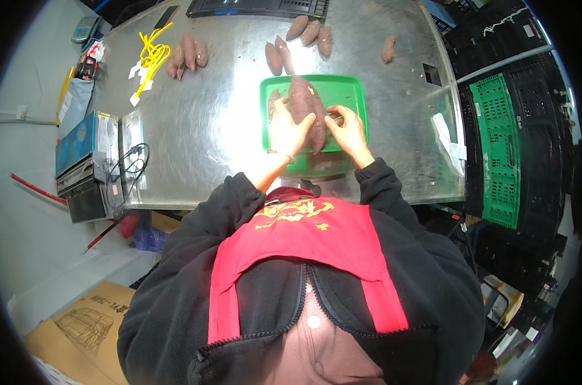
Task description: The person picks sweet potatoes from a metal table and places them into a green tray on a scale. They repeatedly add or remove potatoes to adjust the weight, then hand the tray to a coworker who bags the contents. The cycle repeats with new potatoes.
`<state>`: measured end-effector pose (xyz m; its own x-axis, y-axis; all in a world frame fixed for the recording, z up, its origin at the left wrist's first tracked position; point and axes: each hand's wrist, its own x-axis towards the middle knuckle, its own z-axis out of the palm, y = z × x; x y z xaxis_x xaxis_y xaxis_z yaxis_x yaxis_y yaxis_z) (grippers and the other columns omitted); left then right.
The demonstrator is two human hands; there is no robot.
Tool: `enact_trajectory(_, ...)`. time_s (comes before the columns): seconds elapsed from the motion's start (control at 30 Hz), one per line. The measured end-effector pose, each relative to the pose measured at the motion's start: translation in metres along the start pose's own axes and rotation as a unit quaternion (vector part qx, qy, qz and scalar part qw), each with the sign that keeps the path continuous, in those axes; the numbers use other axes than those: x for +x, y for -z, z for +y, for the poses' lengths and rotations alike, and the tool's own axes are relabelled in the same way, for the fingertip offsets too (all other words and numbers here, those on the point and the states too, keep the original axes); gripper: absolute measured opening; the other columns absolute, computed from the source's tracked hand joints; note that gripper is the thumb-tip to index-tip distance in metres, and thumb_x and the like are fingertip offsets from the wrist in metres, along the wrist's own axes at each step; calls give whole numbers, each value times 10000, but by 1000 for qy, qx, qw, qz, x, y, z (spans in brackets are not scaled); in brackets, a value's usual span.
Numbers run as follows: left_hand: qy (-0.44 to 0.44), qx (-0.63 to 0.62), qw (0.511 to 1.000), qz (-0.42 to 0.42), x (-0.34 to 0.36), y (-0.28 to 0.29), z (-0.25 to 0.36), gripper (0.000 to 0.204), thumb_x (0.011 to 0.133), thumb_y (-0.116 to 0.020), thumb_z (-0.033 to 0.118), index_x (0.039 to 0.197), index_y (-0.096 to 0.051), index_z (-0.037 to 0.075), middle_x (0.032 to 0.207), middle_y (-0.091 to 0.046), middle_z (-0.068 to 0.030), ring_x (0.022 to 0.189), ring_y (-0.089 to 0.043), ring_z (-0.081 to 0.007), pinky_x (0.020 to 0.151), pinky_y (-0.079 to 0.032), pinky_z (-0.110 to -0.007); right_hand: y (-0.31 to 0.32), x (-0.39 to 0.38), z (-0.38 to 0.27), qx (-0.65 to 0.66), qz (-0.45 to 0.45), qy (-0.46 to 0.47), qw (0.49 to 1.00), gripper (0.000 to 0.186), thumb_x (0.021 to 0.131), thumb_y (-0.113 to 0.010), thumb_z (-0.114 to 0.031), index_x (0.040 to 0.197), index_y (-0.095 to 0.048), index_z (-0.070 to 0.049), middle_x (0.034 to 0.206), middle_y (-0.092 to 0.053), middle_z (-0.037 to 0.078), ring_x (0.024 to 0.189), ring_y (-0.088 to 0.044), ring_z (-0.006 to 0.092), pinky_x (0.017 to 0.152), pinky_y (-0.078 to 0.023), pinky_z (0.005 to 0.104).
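From where I stood, the brushed, shiny metal worktop threw back a hard white glare. At the middle of its near edge sat a bright green, smooth plastic tray with rounded corners. Over it lay a large, reddish-purple sweet potato, thick and tapered, with a small yellow patch; a slimmer purple sweet potato ran along its right side. The left hand was grasping the large one, thumb across its skin. The right hand curved by the slimmer one, fingertips bent inward; whether its grip pressed on it, I could not tell. Another dull-skinned sweet potato showed by the tray's left wall.

Beyond the tray, two pointed sweet potatoes leaned close together, with three plumper, earthy brown ones nearer the far edge, beside a black plastic crate. Toward the far left corner, a cluster of spindle-shaped ones lay near tangled yellow cord. A lone small one rested toward the far right corner.
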<state>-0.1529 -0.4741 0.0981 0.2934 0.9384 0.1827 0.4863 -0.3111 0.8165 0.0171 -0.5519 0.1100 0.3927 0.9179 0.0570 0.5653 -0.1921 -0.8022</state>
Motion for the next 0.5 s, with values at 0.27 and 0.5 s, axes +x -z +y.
enact_trajectory(0.27, 41, -61, 994, -86, -3, 14, -5, 797, 862, -786, 313, 1431, -374, -63, 880, -680, -118, 710, -691, -195, 659, -567, -330, 2, -12, 1, 25, -3, 0, 1000, 278, 871, -706, -180, 1102, -706, -26, 1020, -694, 119, 726, -674, 209, 713, -543, 348)
enact_trajectory(0.5, 177, -226, 957, 51, -11, 111, -60, 508, 953, -680, 140, 1383, -464, -22, 1177, -577, -162, 925, -685, -233, 765, -619, -340, 21, -24, 21, 21, 30, -21, 999, 271, 880, -707, -166, 1111, -705, -24, 1050, -708, 135, 770, -693, 212, 743, -558, 341)
